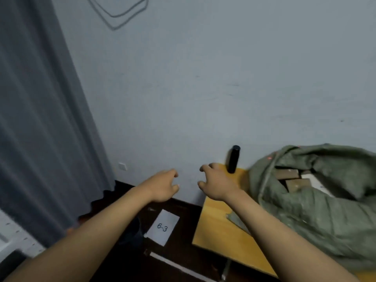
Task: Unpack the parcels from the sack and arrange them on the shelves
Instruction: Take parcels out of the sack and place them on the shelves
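Head view, both arms extended toward the wall. The green sack lies slumped on the yellow table, its mouth gaping toward the viewer at about 3 o'clock from the right hand; brown parcels show inside the opening, just beside one another, none yet taken out. Right hand: fingers loosely curled, holding nothing, above the table's far left corner; it is judged the nearer hand to the sack. Left hand: likewise slack and empty, over dark floor at 9 o'clock from the right hand, well apart from the sack. A black cylinder stands upright at the table's rear edge, at 1 o'clock from the right hand and near it; a sweep toward the sack could knock it. A card marked 6-3 lies on the floor at 6 o'clock; a grey curtain hangs at 9 o'clock; the shelves cannot be identified with certainty.
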